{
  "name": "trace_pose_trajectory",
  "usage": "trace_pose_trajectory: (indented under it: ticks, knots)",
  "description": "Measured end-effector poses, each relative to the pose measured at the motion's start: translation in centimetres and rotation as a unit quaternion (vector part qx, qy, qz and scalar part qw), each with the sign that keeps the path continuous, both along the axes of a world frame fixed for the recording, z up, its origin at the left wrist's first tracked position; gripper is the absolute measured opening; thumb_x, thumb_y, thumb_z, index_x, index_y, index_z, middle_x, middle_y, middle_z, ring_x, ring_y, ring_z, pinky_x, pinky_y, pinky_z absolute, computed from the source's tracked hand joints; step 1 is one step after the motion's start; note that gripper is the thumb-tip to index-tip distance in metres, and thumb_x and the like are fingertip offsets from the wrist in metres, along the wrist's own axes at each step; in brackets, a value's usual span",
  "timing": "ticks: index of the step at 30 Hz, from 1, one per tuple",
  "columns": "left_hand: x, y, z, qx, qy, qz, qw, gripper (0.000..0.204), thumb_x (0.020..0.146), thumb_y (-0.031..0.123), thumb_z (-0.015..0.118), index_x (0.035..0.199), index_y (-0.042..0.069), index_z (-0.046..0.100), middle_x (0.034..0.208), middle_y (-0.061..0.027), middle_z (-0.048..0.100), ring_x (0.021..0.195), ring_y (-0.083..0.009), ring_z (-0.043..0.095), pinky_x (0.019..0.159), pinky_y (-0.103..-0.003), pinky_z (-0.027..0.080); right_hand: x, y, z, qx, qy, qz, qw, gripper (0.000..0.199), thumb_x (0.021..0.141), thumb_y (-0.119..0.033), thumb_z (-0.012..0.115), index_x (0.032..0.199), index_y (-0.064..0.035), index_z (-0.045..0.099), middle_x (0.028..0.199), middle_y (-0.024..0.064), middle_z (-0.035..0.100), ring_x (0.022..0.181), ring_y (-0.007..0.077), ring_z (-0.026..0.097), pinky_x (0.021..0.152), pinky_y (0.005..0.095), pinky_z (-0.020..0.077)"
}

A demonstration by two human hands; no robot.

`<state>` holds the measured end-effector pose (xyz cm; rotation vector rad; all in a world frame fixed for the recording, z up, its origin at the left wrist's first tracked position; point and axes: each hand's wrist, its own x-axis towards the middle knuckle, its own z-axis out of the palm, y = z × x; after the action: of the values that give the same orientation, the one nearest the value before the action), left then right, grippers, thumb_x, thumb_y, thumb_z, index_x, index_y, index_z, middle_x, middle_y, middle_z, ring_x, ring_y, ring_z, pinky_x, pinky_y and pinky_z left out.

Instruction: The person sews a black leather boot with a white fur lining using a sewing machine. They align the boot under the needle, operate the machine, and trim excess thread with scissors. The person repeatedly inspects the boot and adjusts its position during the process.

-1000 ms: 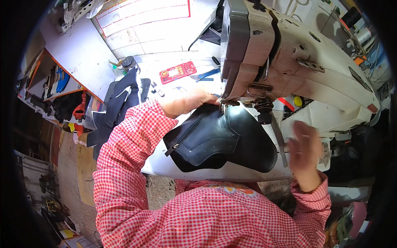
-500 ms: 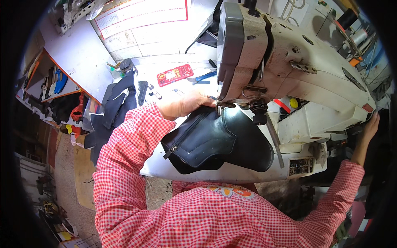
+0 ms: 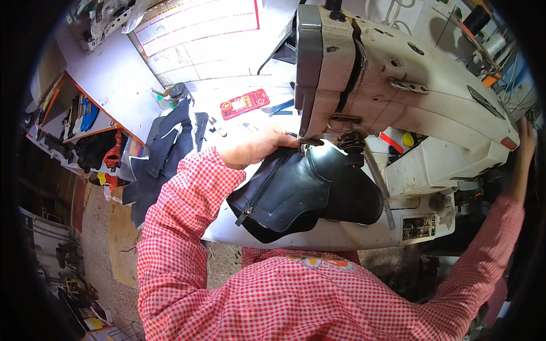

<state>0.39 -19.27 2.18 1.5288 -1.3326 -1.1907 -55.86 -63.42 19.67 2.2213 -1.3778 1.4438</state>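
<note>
- In the head view, centre of the frame: the black leather piece [image 3: 296, 193], zip [image 3: 250, 204] running down its left side, lies on the white counter [image 3: 341, 236], its upper edge right up at the presser foot [image 3: 310, 142] of the sewing machine [image 3: 392, 85].
- And the left hand [image 3: 253, 150], just left of centre, has its grip closed, thumb and fingers pinching that upper edge close beside the foot.
- Over at the far right edge, the right hand [image 3: 526, 139] reaches to the machine's far end, fingers fairly straight; whether its grip has hold of anything, I cannot tell.
- The step in hand, I'd judge, is lining the leather up under the foot; the next move calls for a steady left pinch, the edge kept flat.
- Containers now! Upper left, a greenish jar [image 3: 163, 102] with sticks poking out; beside it, a dark pot [image 3: 179, 91], contents hidden.
- Far left, an orange-edged shelf unit [image 3: 114, 79] houses a blue item [image 3: 89, 115] among slim, dark and pale things.
- Right of centre, a dark recess [image 3: 418, 136] by the machine holds a red strip [image 3: 391, 143] and a round yellow piece [image 3: 408, 140].
</note>
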Motion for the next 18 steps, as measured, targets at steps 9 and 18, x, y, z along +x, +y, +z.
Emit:
trace_pose_trajectory:
  ticks: [9, 18]
  knots:
    - [-0.4, 0.8, 0.7, -0.084, -0.069, -0.037, 0.993, 0.029, 0.083, 0.001, 0.056, 0.110, 0.001, 0.066, 0.107, -0.0094, 0.068, 0.092, -0.0177, 0.064, 0.086, -0.029, 0.048, -0.2, 5.3, -5.5, -0.199, 0.072, 0.026, 0.977, 0.036, 0.100, -0.023, 0.043, 0.126, -0.0022, 0.056, 0.127, 0.0124, 0.058, 0.118, 0.0209, 0.055, 0.098, 0.0283, 0.0402]
    - [-1.4, 5.5, -0.6, 0.047, -0.201, -0.054, 0.977, 0.024, 0.088, 0.018, 0.064, 0.081, -0.005, 0.061, 0.064, 0.0053, 0.051, 0.061, -0.0069, 0.039, 0.058, -0.028, 0.038, 1.4, -7.3, 5.6, 0.115, 0.190, -0.075, 0.972, 0.040, 0.091, -0.035, 0.056, 0.116, -0.0056, 0.064, 0.103, 0.0117, 0.068, 0.093, 0.0231, 0.064, 0.085, 0.0325, 0.0460]
